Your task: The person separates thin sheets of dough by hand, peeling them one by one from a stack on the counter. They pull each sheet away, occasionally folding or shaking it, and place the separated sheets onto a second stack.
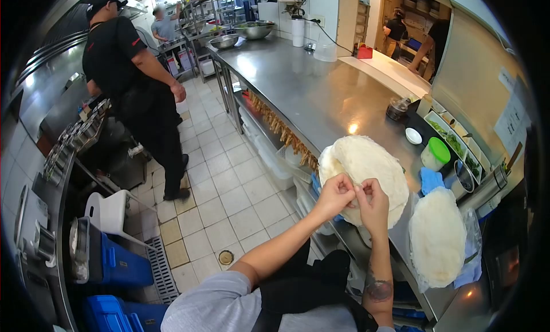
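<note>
A stack of thin, pale round wrappers (378, 160), like spring roll skins, lies at the front edge of the steel counter, with its near side reaching past the edge. My left hand (335, 198) pinches at the near part of the top wrapper, thumb and fingers pressed together. Right beside it, nearly touching, my right hand (373, 205) pinches the same wrapper with curled fingers. A fold runs across the top sheet's left side. To the right, a second pile of pale wrappers (438, 237) rests on clear plastic and blue cloth.
The steel counter (321, 86) stretches away, with metal bowls (254, 30) at its far end. A green-lidded tub (436, 153), a small white bowl (413, 136) and trays of greens (450, 137) stand at right. A person in black (129, 80) stands in the aisle at left.
</note>
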`<state>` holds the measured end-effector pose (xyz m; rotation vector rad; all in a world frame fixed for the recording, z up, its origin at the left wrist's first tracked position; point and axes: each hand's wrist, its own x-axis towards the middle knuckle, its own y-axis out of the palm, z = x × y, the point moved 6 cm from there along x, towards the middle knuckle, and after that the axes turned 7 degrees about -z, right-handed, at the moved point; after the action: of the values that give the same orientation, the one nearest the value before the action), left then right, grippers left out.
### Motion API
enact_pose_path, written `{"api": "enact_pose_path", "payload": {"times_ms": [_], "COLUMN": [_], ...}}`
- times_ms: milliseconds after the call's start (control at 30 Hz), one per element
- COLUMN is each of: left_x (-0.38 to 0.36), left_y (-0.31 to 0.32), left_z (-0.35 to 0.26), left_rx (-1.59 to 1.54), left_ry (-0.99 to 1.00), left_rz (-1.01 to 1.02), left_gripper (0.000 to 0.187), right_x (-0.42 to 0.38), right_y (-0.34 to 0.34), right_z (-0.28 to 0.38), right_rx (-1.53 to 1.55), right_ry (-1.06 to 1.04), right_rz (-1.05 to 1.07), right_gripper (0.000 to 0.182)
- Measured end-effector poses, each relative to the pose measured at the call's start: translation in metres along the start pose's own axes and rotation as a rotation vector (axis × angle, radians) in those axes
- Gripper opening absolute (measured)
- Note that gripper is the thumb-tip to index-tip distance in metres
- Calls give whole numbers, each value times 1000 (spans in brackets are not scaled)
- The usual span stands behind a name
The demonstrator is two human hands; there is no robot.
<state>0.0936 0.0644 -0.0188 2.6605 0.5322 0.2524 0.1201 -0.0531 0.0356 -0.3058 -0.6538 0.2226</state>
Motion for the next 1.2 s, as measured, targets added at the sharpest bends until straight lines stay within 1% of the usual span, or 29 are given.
{"api": "enact_pose_path", "payload": {"times_ms": [33,100,200,333,433,500,533,600,633,700,733,800,833,900,1000,1200], "left_x": [-1,-2,-4,-5,-6,-6,-6,-3,-2,-5,-6,-6,-5,0,4,8], "left_y": [3,3,0,-1,-2,-8,-12,-22,-25,-23,-21,-17,-15,-14,-12,-7], "left_z": [0,1,5,6,5,5,6,15,19,20,16,10,7,4,9,9], "left_rx": [-72,-67,-55,-30,79,302,414,353,323,203,142,-44,-139,-90,-105,-144], "left_ry": [-33,-38,-61,-41,18,119,170,140,124,118,116,37,-3,-53,-72,30], "left_rz": [22,33,14,-28,-61,-111,-135,-163,-177,-141,-123,-110,-104,-102,-93,-8], "left_gripper": [12,12,14,16,16,17,18,18,18,17,17,17,16,16,16,17], "right_x": [1,2,4,2,0,-2,-1,0,1,2,1,-1,-1,-2,-3,-2], "right_y": [0,-1,-2,-1,-4,-8,-13,-25,-23,-18,-13,-4,-2,2,2,0], "right_z": [-1,-4,-15,-8,-7,-6,-12,-23,-21,-13,-8,0,0,1,6,-8], "right_rx": [14,44,38,-40,-67,-92,-43,54,123,264,183,19,-19,-95,-154,5], "right_ry": [30,87,206,143,124,108,145,217,222,235,175,54,55,56,82,115], "right_rz": [8,19,88,88,32,-25,-95,-234,-221,-193,-129,1,18,52,44,35], "right_gripper": [13,18,18,13,6,6,7,11,13,18,20,27,30,35,33,16]}}
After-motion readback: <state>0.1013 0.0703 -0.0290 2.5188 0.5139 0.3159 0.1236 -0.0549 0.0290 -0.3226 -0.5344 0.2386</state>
